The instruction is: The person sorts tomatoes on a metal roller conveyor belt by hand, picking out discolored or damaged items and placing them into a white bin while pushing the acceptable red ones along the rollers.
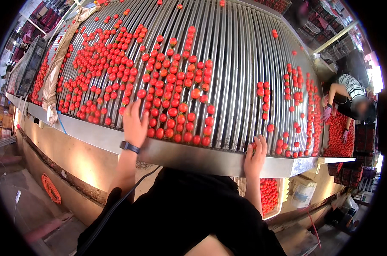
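Note:
Many small red tomatoes [171,78] lie in rows between the metal rollers [232,81] of a wide sorting conveyor. My left hand [135,123], with a dark band at the wrist, reaches over the near metal edge. Its fingers are stretched out and apart beside the tomatoes, holding nothing. Farther right, my right hand [255,157] rests at the same edge, fingers pointing up. One tomato [254,146] fills the gap between its thumb and fingers, partly hidden by them.
The conveyor's metal rim [180,157] runs close before me. Below it stands a pale crate [281,197] of tomatoes. Another person [351,94] bends over a tomato-filled bin [338,136] at the right. Rolled cloth [59,64] lies across the conveyor's left side; an orange coil [51,188] hangs below.

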Demonstrator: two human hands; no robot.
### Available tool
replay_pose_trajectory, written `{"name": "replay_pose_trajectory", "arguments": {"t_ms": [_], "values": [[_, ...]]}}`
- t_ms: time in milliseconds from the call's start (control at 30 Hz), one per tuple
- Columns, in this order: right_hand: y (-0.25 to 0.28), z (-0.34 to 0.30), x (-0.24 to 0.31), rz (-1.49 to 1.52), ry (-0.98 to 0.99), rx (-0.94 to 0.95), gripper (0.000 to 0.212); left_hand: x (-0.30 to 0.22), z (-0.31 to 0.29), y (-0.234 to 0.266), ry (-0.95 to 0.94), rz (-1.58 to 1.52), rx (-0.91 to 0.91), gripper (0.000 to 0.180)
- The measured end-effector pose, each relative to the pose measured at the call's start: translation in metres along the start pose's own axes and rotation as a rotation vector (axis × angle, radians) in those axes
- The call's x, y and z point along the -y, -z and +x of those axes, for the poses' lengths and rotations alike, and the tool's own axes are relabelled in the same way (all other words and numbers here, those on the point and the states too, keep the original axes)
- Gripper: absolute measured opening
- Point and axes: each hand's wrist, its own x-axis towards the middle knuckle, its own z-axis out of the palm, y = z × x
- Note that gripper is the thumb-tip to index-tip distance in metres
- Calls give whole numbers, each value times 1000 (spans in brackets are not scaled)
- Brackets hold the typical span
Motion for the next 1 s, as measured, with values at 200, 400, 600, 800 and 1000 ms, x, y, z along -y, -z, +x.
{"name": "replay_pose_trajectory", "arguments": {"t_ms": [200, 400, 600, 800, 1000], "values": [[5, 2, -5, 27, -14, -3, 28, 25, 16, 0, 66, -2, 302, 40], [14, -9, 0, 791, -306, 26, 28, -70, 27, 7, -43, -546, 124, 26], [26, -7, 49, 1693, -931, 593, 38, -187, -15, -52, -764, -825, 603, 37], [83, -33, -34, 1610, -793, 333, 32, -159, 1, -42, -514, -694, 510, 34], [180, -125, -198, -192, -848, 211, 49, -92, -13, -17, -443, -249, 476, 38]]}}
